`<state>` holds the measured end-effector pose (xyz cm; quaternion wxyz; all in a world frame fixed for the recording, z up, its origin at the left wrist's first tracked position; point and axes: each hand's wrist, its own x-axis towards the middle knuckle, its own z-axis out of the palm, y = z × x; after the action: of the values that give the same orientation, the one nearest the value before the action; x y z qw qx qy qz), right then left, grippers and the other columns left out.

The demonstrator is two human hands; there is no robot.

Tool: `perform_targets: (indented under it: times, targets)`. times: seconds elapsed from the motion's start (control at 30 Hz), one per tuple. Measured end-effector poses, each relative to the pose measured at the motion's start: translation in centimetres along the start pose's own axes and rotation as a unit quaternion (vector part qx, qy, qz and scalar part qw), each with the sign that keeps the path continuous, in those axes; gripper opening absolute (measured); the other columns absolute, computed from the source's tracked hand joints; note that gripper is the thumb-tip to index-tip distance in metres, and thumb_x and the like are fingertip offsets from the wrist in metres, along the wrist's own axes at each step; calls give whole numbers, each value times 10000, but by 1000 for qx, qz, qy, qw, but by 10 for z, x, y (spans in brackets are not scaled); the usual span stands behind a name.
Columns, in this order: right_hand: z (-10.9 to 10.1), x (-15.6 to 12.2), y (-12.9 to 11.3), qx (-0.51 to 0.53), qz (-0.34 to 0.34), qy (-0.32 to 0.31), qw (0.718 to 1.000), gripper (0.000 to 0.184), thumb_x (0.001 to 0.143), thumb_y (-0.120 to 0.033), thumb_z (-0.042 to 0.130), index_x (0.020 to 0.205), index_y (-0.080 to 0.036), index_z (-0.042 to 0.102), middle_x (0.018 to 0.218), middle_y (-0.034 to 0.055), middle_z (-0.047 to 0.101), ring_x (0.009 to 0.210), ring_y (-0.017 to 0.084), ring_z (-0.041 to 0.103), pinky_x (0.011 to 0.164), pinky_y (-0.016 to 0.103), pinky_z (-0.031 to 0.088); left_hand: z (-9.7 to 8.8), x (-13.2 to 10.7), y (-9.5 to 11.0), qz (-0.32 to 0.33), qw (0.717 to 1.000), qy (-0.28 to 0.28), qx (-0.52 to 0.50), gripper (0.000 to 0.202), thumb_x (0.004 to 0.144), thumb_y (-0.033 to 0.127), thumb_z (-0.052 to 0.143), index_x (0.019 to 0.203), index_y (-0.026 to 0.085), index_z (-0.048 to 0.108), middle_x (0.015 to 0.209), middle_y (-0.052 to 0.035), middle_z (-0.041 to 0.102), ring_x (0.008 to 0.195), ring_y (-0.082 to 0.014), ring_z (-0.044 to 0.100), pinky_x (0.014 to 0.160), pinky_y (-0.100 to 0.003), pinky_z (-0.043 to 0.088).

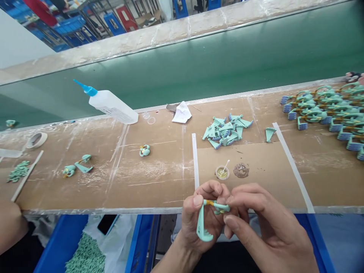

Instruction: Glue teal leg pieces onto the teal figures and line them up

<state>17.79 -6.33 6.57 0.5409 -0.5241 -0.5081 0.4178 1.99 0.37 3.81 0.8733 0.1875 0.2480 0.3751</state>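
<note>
My left hand (203,214) is closed around a teal plastic toy part (202,223) with a curved claw end and an orange band near its top. Beside it, my right hand (261,223) pinches the top end of the same part with thumb and fingers. Both hands hover at the front edge of the brown work table (142,178). Just beyond them sit a small cap of yellowish glue with a stick in it (222,172) and a dried glue stain (241,170). A pile of loose teal parts (226,131) lies farther back.
A white glue bottle with a blue nozzle (109,104) lies at the back left. Rows of assembled teal pieces (330,112) fill the far right. A crumpled white tissue (182,112), a tape roll (36,139), stray teal parts (144,151), a green conveyor belt (227,57) and blue bins (71,242) surround them.
</note>
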Motion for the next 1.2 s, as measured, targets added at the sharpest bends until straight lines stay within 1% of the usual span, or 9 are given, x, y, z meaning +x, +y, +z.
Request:
perform_targets:
  times: [0.1,0.27,0.4,0.53,0.63,0.73,0.8,1.03,1.2]
  targets:
    - [-4,6,-3,-44,-37,-2,998,347,1086,-170,856,1356,-388,833,1169,78,799,839,242,773,762,397,679,0,-2,4,12,997,20,74,582,837,754,885,1063,245,714,936,-52,600,706,-211,635,528,-314,574]
    - [-9,17,-2,-96,-87,21,991,224,1022,-153,856,1198,-291,841,1314,105,773,859,208,769,808,386,682,-1,-5,5,57,969,60,233,691,956,800,843,1466,337,798,1234,-174,791,993,-387,837,739,-485,740]
    - [-36,23,0,-134,-75,-1,988,74,1121,-240,821,1142,-297,862,1343,108,833,1282,323,795,1081,468,651,-2,-2,-1,92,955,65,273,751,994,852,762,1545,346,833,1335,-223,836,1157,-497,852,735,-566,774]
    - [-108,40,9,-258,8,85,962,165,1240,-385,685,1224,-287,817,1185,93,863,1016,273,820,907,404,627,-19,3,8,128,961,51,239,821,965,895,758,1547,323,848,1487,-234,814,1020,-485,876,687,-607,785]
    - [-179,62,27,-478,16,188,858,210,1201,-424,680,1208,-255,805,1133,103,854,950,301,799,909,435,587,-42,4,29,181,940,129,259,612,1026,736,774,1453,310,878,1369,-192,857,903,-406,874,667,-547,783]
    - [-233,86,47,-537,19,216,815,207,1129,-384,674,1143,-231,813,1210,161,847,1040,366,770,980,495,549,-61,2,53,223,912,227,260,529,961,667,859,1346,306,897,1257,-122,887,869,-348,848,683,-483,767]
    - [-253,100,59,-564,22,223,795,219,1101,-377,663,1138,-231,822,1234,177,848,1075,384,757,1011,513,541,-68,0,66,239,898,269,253,457,967,640,858,1299,330,909,1227,-72,898,881,-317,830,707,-454,749]
    - [-270,129,83,-605,22,245,757,316,1081,-394,655,1244,-208,852,1184,181,869,1011,367,749,1024,514,565,-73,-9,88,271,870,307,276,292,976,546,867,1220,401,936,1191,12,908,904,-283,805,722,-451,692]
    - [-239,120,69,-590,-15,261,764,414,1101,-446,660,1375,-182,824,1363,226,829,923,341,764,990,521,580,-83,-14,99,309,847,316,294,263,1041,413,853,1285,332,908,1182,-2,904,960,-271,828,800,-425,694]
